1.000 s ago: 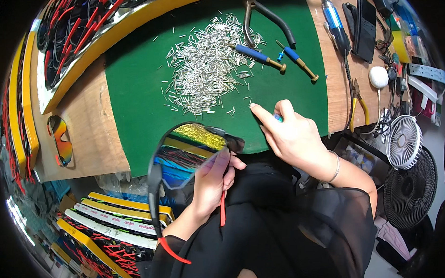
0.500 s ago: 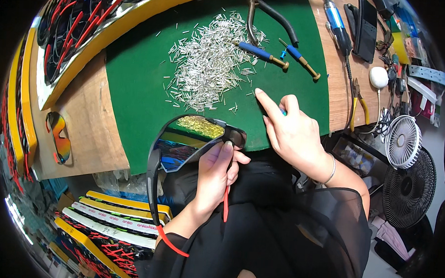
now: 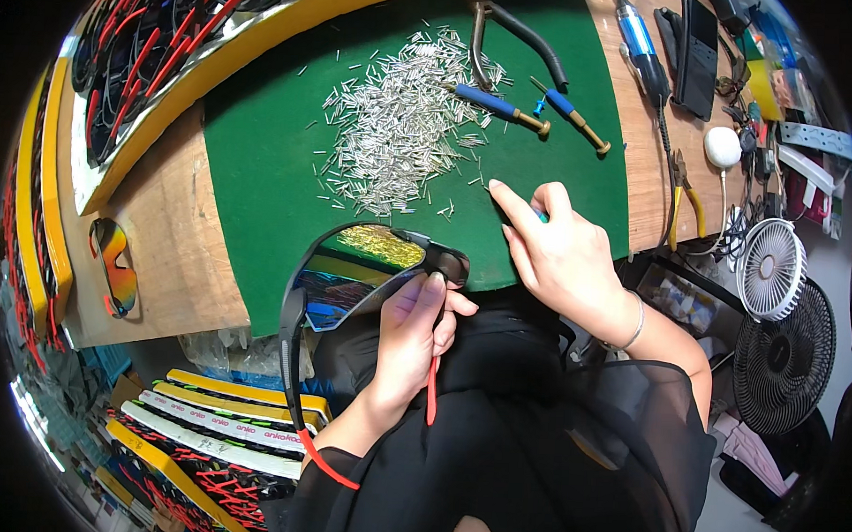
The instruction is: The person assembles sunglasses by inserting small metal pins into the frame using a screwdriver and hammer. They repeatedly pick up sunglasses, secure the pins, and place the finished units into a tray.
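My left hand (image 3: 410,336) pinches a pair of wraparound sunglasses (image 3: 295,327) near the hinge, thumb on top. Their mirrored lens (image 3: 355,268) faces up over the near edge of the green mat (image 3: 270,167), and the black temples end in red tips. My right hand (image 3: 563,243) rests over the mat, index finger stretched toward a few loose metal pins (image 3: 480,174). Its other fingers are curled round something, of which only a blue-green bit shows. Beyond the fingertip lies a heap of small silver pins (image 3: 393,124).
Two blue-handled screwdrivers (image 3: 493,101) and black-handled pliers (image 3: 528,35) lie at the mat's back. At right are yellow-handled pliers (image 3: 688,200), a blue-and-black corded tool (image 3: 640,50) and fans (image 3: 771,269). Orange-lensed glasses (image 3: 114,269) lie left, near a yellow-edged tray (image 3: 159,125) of frames.
My right index fingertip has drawn back very slightly from the loose pins. My left hand and the sunglasses stay almost the same.
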Demonstrator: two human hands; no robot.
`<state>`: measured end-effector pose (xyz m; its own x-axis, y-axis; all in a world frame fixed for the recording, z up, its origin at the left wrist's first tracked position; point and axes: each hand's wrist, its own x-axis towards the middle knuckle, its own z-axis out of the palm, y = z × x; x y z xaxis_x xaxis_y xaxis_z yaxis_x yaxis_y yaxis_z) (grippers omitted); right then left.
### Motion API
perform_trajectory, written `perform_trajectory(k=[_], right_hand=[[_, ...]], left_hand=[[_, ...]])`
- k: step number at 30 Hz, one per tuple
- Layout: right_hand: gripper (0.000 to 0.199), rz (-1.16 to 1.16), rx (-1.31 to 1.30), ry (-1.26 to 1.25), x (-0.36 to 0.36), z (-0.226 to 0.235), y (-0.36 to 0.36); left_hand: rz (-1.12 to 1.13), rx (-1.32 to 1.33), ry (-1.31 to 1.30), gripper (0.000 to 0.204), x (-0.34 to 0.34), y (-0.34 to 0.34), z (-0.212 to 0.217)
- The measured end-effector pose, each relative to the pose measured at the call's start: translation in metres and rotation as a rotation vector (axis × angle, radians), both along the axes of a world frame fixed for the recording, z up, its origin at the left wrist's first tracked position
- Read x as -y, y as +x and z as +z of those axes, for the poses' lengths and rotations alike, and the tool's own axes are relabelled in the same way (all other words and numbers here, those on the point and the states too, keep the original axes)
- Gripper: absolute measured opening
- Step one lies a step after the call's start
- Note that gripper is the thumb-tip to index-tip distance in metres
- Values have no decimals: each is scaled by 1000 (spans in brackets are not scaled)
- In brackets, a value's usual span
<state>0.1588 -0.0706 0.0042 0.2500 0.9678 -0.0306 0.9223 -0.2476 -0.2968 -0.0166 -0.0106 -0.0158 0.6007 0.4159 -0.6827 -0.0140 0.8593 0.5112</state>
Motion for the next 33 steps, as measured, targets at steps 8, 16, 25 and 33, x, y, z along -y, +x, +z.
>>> perform_trajectory(k=[8, 16, 25, 33], right_hand=[[41, -87, -12, -50, -3, -1, -5], [42, -44, 29, -30, -2, -2, -4], [43, -64, 32, -25, -7, -3, -5], [46, -53, 41, -54, -10, -2, -7]], left_hand=[[-40, -29, 20, 25, 0, 1, 0], [-52, -17, 22, 25, -1, -1, -1], [-49, -19, 21, 25, -1, 1, 0], [-65, -31, 48, 25, 1, 1, -1]])
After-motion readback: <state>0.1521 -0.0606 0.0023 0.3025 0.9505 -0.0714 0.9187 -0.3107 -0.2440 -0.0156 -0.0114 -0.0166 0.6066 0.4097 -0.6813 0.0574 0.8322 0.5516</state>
